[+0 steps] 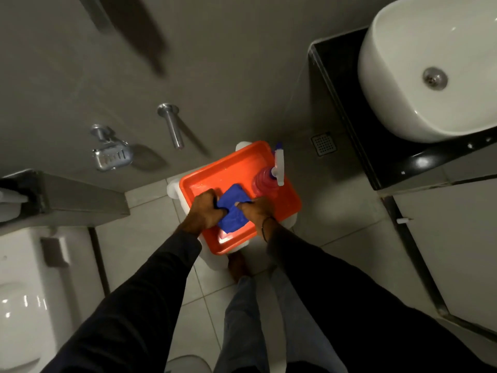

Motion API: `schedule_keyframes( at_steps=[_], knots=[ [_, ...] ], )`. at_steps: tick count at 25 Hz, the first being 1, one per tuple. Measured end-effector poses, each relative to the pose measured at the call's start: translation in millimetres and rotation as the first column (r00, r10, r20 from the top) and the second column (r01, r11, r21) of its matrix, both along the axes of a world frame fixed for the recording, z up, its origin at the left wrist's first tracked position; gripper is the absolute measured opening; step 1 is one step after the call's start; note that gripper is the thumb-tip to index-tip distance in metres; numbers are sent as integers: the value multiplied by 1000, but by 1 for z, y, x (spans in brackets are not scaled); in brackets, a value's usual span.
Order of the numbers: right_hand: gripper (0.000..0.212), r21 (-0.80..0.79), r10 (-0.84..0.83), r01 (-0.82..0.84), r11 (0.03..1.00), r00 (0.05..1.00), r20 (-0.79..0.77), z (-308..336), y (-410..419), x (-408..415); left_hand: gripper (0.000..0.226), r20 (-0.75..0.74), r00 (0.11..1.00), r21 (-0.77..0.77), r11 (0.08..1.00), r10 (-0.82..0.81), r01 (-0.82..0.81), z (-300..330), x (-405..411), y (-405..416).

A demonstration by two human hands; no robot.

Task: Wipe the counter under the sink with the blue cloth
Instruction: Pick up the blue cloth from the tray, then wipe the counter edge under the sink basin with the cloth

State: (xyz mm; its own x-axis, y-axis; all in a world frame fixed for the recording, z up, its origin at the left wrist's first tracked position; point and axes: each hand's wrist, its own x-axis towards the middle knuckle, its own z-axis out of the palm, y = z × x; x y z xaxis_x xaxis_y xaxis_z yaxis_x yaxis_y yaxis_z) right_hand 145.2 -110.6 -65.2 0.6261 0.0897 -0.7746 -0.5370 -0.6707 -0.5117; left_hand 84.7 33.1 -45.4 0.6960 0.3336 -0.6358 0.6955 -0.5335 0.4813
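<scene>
The blue cloth (231,211) lies bunched over the orange tray (209,181), which rests on a white stool. My left hand (205,210) grips the cloth's left side and my right hand (256,210) grips its right side. The black counter (341,84) sits at the upper right, with the white sink basin (403,84) on top of it. Both hands are well to the left of and below the counter.
A pink spray bottle (266,179) with a white trigger stands on the tray's right side. A wall tap (172,125) and a metal soap holder (111,154) are on the grey wall. A toilet (24,292) is at the left, a floor drain (324,144) near the counter.
</scene>
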Motion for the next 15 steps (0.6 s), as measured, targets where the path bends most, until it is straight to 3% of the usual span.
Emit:
schedule_keyframes(
  at_steps=[2, 4, 6, 10, 12, 15],
  knots=[
    [31, 86, -12, 14, 996, 1000, -14, 30, -18, 1, 30, 5, 962, -247, 932, 274, -264, 30, -11, -10],
    [32, 142, 17, -16, 990, 1000, -6, 60, -50, 2, 33, 26, 917, -399, 845, 399, -357, 58, -21, -32],
    [27, 169, -8, 9, 986, 1000, -7, 86, -91, 5, 31, 17, 896, -506, 777, 443, -375, 81, -22, -62],
    [22, 136, -98, 97, 986, 995, 1, 119, -183, 21, 33, 10, 904, -576, 742, 428, -345, 98, 0, -153],
    [41, 103, -86, 84, 991, 996, 16, 131, -225, 38, 32, 28, 903, -572, 748, 429, -337, 101, 19, -197],
    [47, 58, -49, 42, 997, 990, 131, 146, -288, 70, 25, 78, 925, -559, 784, 371, -268, 107, 59, -257]
  ],
)
